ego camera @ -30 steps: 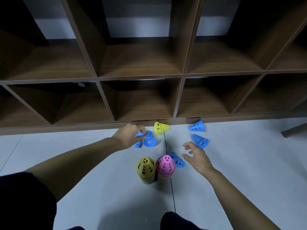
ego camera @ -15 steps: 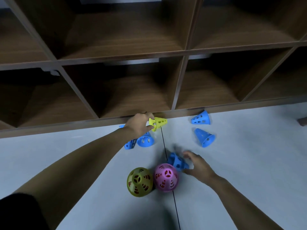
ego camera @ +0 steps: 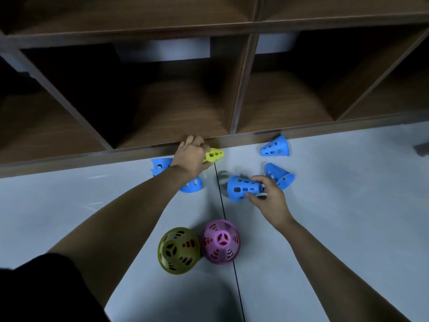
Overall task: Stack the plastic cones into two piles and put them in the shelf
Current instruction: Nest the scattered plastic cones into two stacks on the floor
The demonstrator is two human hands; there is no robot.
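The cones are thin moulded plastic, tapered, with blunt rounded tips, and pierced by oval slots. The shelf (ego camera: 241, 89) is dark brown wood-grain board divided into square open compartments. The floor (ego camera: 336, 228) is pale, smooth and matte, and a thin black seam (ego camera: 224, 212) runs across it toward the shelf.

Left of the seam, where it meets the shelf's base, the left hand (ego camera: 192, 154) is clenched round the wide end of a yellow cone (ego camera: 214, 155). Its knuckles rest against the shelf's bottom rail, and the cone's narrow tip sticks out sideways to the seam. The forearm stretches out long and straight, with a dark sleeve (ego camera: 34, 287) at the elbow end. Beneath that wrist lie two blue cones, a far one (ego camera: 160, 166) close to the shelf and a near one (ego camera: 193, 185) with its wide mouth showing, both left of the seam.

Just right of the seam, the right hand (ego camera: 267, 196) pinches a blue cone (ego camera: 241, 188) by its narrow end. It is held sideways with its open mouth facing the seam and is slightly blurred, with a grey shadow on the floor beside it. Further right lie two more blue cones on their sides, one (ego camera: 276, 146) against the shelf's base and one (ego camera: 281, 176) just behind the right hand's fingers.

A pink cone (ego camera: 220, 242) stands upright on the seam itself, seen from above, with red showing through its slots. An olive-yellow cone (ego camera: 178, 249), also upright, touches its left side.
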